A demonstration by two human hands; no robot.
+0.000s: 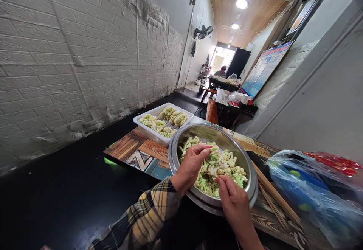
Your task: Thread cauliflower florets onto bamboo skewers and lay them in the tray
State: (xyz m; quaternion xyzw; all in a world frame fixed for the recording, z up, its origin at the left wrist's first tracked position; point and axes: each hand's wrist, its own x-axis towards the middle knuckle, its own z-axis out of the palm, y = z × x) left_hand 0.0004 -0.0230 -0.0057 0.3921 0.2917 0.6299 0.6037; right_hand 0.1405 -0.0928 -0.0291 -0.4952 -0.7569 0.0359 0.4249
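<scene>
Over a steel bowl (pixel 173 148) of cauliflower pieces (pixel 205 185), both hands are at a row of pale florets (pixel 218 163). My left hand (pixel 192 166), in a plaid sleeve, pinches the upper end between thumb and fingers. My right hand (pixel 234 197) is closed at the lower end, as if round the skewer's end; the stick itself is hidden by the fist and the florets. Beyond the bowl to the left, a white plastic tray (pixel 151 133) holds several bunches of cauliflower on thin sticks.
Loose bamboo skewers (pixel 276 191) lie right of the bowl, beside a clear plastic bag (pixel 309 193) with blue and green things in it. The patterned wooden board (pixel 127 146) rests on a black table (pixel 70 189) along a brick wall. Farther back, a person (pixel 221 72) sits at a table.
</scene>
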